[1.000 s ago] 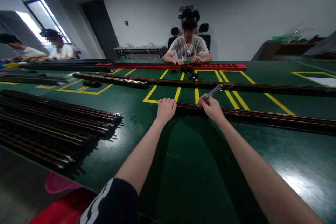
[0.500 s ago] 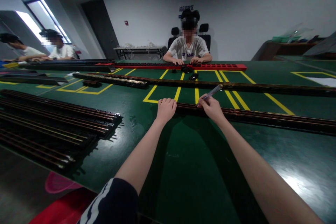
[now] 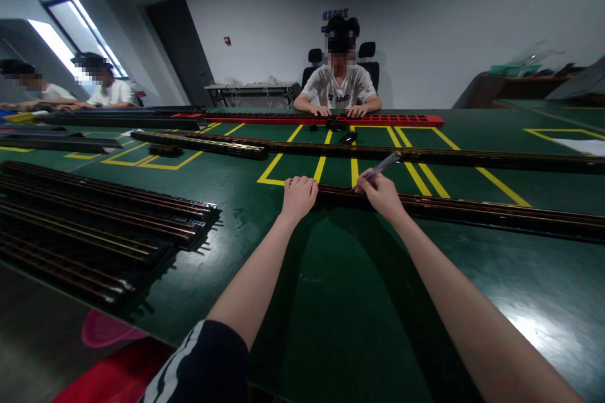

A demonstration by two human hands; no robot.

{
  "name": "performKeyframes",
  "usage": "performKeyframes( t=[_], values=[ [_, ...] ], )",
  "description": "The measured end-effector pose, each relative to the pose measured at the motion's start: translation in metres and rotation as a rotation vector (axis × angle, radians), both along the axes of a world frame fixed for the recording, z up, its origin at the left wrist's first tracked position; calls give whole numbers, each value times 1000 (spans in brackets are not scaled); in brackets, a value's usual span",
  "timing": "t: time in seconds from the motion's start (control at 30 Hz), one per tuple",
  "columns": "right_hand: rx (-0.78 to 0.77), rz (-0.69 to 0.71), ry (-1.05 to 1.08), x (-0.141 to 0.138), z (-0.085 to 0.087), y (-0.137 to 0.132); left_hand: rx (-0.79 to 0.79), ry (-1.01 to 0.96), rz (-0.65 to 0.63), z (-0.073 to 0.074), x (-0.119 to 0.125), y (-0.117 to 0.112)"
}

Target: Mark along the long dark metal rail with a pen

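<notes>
- My left hand (image 3: 300,195) is covering a dark strip (image 3: 472,213) at its left end; I can't tell its grip;
- my right hand (image 3: 382,194) is pinching a slim tool (image 3: 385,164);
- table (image 3: 340,315) is spreading beneath, between my forearms (image 3: 250,277).

near strip (image 3: 496,215): right end cut off | clear tool (image 3: 384,165): tip indistinct

Strip (image 3: 482,213): long, narrow, near-black, glossy, lined lengthwise in thin copper; laid flat across the bench (image 3: 340,289), covered at the left end by the left hand (image 3: 301,194), running out of view at the right. Tool (image 3: 384,165): pen-shaped, translucent, pinched in the right hand (image 3: 382,194), leaning right, pointed down at the strip; too small to tell whether touching.
</notes>
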State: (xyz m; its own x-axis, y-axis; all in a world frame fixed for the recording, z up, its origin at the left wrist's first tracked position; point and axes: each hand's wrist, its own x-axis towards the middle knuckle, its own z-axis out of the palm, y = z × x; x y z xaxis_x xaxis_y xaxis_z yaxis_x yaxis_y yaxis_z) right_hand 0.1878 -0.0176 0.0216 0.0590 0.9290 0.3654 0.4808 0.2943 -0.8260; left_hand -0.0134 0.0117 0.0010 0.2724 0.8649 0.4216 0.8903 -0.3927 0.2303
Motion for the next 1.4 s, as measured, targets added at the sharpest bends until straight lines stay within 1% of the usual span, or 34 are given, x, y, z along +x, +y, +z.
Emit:
performKeyframes(
  t=[0.3,0.6,0.87,1.4],
  values=[
    [-38,-4,-16,-2,5,-4,-9,-13,-7,1,0,-1],
    [33,-3,-21,1,-3,3,10,15,9,1,0,-1],
    [-5,-6,-19,-1,1,-2,-8,-13,0,1,0,-1],
    [-3,-2,-8,0,-1,0,-1,-25,-10,0,0,1]
  ],
)
